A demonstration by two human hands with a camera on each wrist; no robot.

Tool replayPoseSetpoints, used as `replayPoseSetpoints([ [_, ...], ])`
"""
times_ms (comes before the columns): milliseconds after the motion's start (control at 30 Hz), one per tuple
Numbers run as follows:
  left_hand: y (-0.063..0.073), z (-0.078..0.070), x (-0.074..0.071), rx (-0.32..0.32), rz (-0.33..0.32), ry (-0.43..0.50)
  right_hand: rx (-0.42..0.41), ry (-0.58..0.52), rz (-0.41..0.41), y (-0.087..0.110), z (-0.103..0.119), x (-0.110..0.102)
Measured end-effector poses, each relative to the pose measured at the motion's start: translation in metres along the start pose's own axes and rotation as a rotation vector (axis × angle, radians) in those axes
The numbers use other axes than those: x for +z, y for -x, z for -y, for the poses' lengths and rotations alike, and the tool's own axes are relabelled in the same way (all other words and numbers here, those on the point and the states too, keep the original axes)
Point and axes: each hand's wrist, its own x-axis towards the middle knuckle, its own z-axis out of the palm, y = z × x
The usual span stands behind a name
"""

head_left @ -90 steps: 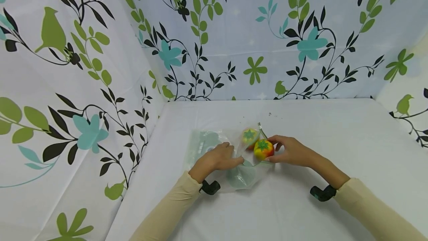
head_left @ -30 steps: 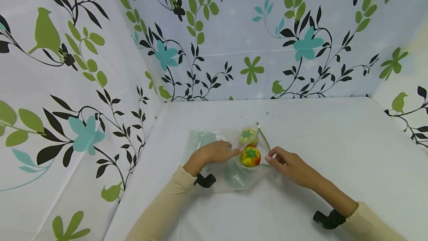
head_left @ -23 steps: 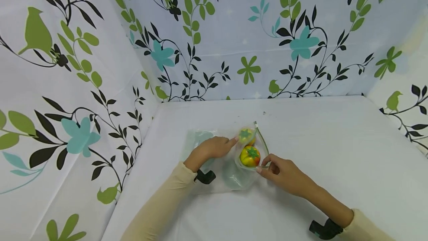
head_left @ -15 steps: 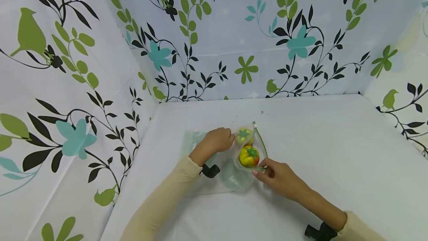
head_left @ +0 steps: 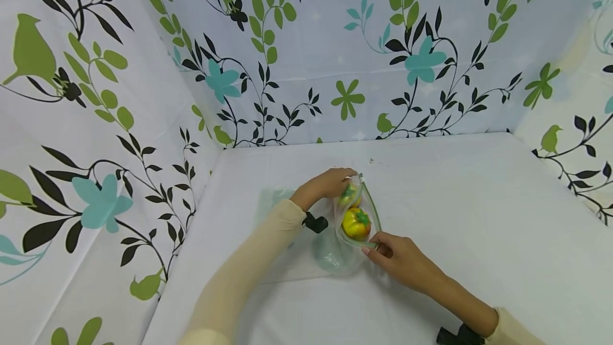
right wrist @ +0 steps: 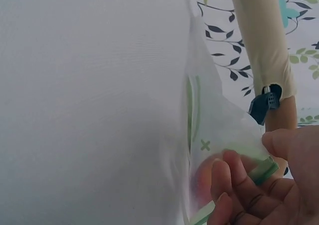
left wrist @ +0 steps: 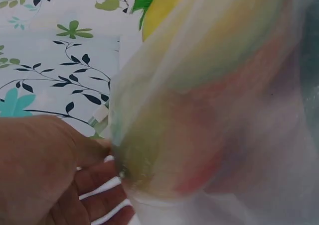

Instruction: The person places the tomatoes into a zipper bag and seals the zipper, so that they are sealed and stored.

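Note:
A clear zip bag with a green zip strip lies with its mouth to the right. Inside is a yellow-and-red fruit with a green leafy top; a second similar fruit sits behind it, blurred by the film. My left hand pinches the mouth's far corner, beside the white zip end. In the left wrist view, the thumb of my left hand meets the film's edge. My right hand pinches the near corner; the right wrist view shows the green strip between its fingers.
A white-covered table extends beneath the bag. Patterned cloth hangs behind it and at both sides. A dark wrist camera is strapped to the left wrist, another to the right.
My right hand released the front fruit and took the mouth's near corner. My left hand went from over the bag's middle to the far corner. The front fruit moved left, deeper inside.

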Motion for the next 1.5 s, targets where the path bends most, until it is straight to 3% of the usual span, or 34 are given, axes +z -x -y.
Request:
replayPoseSetpoints([
  [133,-0.004,0.003,0.002,0.036,-0.02,0.039,-0.017,-0.013,0.017,0.002,0.0,-0.002],
  [333,0.001,0.011,0.003,0.026,-0.088,0.118,-0.017,-0.016,0.027,0.004,0.0,-0.007],
  [633,0.016,0.022,0.002,0.013,-0.13,0.137,-0.036,0.037,-0.001,0.007,-0.008,-0.018],
  [967,0.037,0.044,-0.006,0.003,-0.171,0.193,0.004,0.062,-0.029,0.006,-0.013,-0.029],
  [1100,0.048,0.05,-0.007,0.003,-0.189,0.225,-0.025,0.09,-0.072,0.004,-0.017,-0.031],
  [1367,0.07,0.052,-0.007,0.065,-0.268,0.314,-0.17,0.12,-0.221,-0.006,-0.021,-0.03],
  [1500,0.083,0.054,-0.009,0.08,-0.321,0.388,-0.165,0.073,-0.284,-0.01,-0.019,-0.034],
])
